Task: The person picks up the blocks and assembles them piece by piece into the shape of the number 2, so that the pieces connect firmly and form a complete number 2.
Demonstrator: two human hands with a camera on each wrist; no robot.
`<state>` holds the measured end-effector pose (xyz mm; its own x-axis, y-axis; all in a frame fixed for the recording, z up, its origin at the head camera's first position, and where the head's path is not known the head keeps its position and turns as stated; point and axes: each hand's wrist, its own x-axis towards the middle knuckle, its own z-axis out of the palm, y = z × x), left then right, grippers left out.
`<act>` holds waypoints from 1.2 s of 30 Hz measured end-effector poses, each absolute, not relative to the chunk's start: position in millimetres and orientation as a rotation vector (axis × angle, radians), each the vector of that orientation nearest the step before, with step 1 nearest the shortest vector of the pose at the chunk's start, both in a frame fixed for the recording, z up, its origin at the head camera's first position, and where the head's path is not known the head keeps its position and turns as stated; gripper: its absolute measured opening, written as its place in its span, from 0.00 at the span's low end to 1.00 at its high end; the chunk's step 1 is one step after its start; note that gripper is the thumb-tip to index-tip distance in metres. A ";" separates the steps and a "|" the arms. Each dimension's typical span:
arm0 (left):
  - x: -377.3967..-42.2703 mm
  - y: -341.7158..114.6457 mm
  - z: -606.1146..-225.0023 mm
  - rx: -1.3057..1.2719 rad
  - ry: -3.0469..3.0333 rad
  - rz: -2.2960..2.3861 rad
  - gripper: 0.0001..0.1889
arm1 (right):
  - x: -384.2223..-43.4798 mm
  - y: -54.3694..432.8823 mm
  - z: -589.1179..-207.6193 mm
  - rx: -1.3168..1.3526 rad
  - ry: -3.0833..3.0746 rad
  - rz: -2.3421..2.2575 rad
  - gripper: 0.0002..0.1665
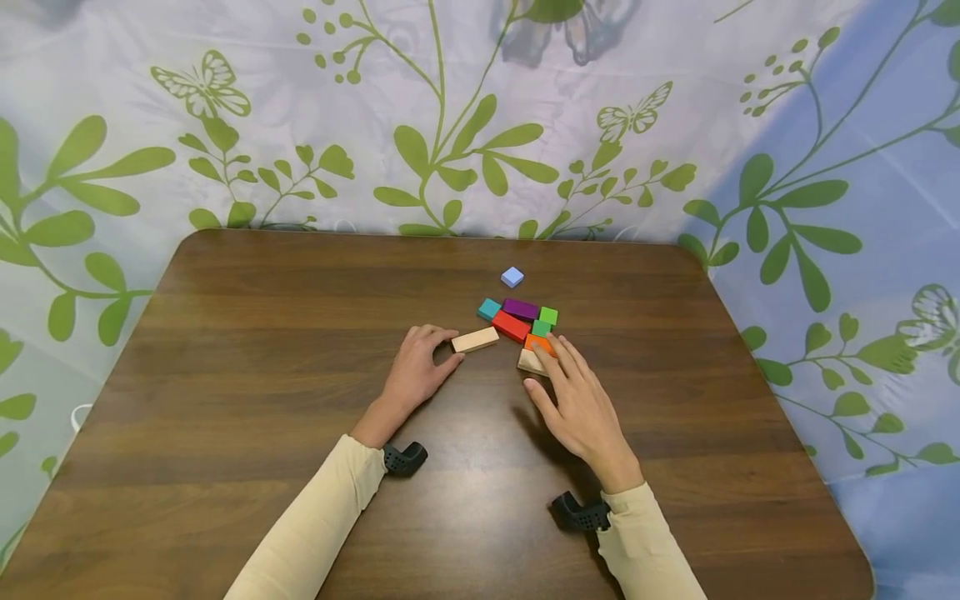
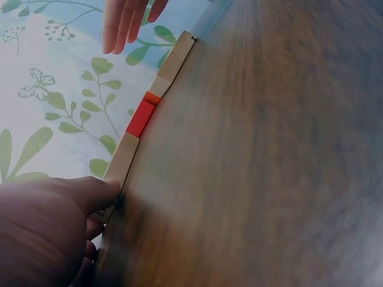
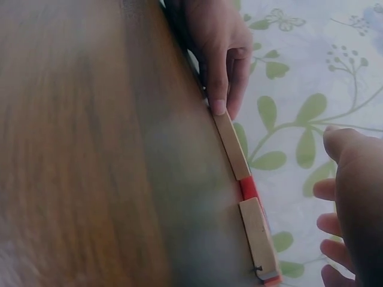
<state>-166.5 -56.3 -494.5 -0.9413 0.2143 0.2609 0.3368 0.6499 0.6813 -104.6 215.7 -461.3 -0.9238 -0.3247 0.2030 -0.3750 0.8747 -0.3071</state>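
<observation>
At the left end of a plain wooden block [image 1: 476,340], my left hand [image 1: 416,371] pinches it between thumb and fingers, flat on the table. The block's other end lies close to a red block [image 1: 512,327]. My right hand [image 1: 585,408] hovers, fingers loosely extended, above a second plain wooden block [image 1: 528,362] and an orange block [image 1: 534,342], partly hiding both in the head view. In the right wrist view this hand [image 3: 365,197] appears apart from the blocks. Purple [image 1: 521,309], teal [image 1: 489,309], light green [image 1: 548,316] and darker green [image 1: 542,328] blocks cluster behind the red one.
A light blue block [image 1: 512,277] sits alone farther back on the brown wooden table [image 1: 300,292]. Behind the table's far edge hangs a cloth [image 1: 337,125] printed with leaves and butterflies. Both wrists wear a black device, the left one [image 1: 405,459] near the table's middle.
</observation>
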 end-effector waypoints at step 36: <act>-148.1 -72.0 -476.9 -0.518 -2.657 -1.211 0.14 | -106.0 216.8 -468.8 0.553 -2.827 0.567 0.38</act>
